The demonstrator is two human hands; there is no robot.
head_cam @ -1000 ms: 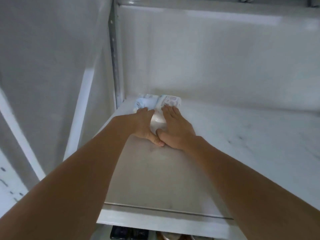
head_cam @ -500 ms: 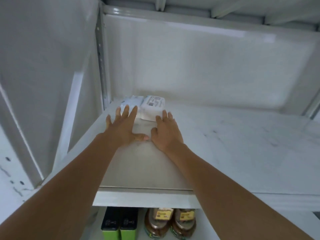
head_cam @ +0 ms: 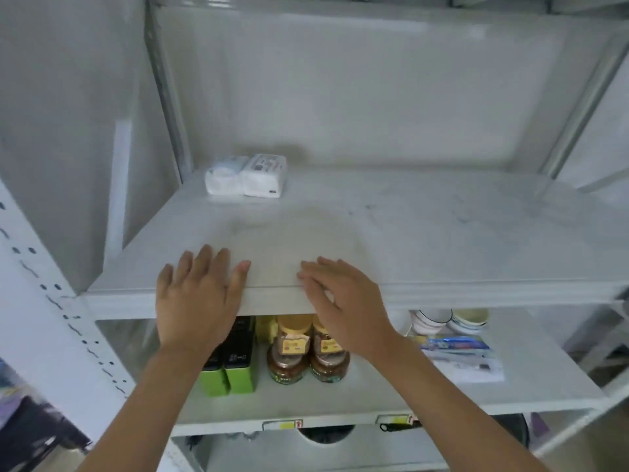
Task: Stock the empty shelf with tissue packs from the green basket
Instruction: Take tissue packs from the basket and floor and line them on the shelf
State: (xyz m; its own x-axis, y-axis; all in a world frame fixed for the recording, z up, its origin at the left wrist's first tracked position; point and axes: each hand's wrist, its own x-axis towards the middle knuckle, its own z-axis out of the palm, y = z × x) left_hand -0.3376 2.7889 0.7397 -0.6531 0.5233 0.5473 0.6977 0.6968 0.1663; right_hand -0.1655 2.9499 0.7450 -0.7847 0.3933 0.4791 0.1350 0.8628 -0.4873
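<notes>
Two white tissue packs [head_cam: 246, 179] lie side by side at the back left corner of the white shelf [head_cam: 425, 233]. Nothing else stands on this shelf. My left hand [head_cam: 197, 298] hovers at the shelf's front edge with fingers straight and spread, holding nothing. To its right, my right hand [head_cam: 343, 308] is at the same front edge, fingers relaxed and empty. Both hands are well in front of the packs and apart from them. The green basket is not in view.
On the shelf below stand two green tins [head_cam: 228, 369], jars with brown contents [head_cam: 306, 356], stacked bowls [head_cam: 449, 320] and flat packets [head_cam: 463, 356]. A perforated white upright [head_cam: 51, 301] frames the left side. A grey back panel closes the shelf.
Both hands let go of the tissue packs and drew back from the rear corner to the shelf's front edge. The view pulled back, showing the lower shelf.
</notes>
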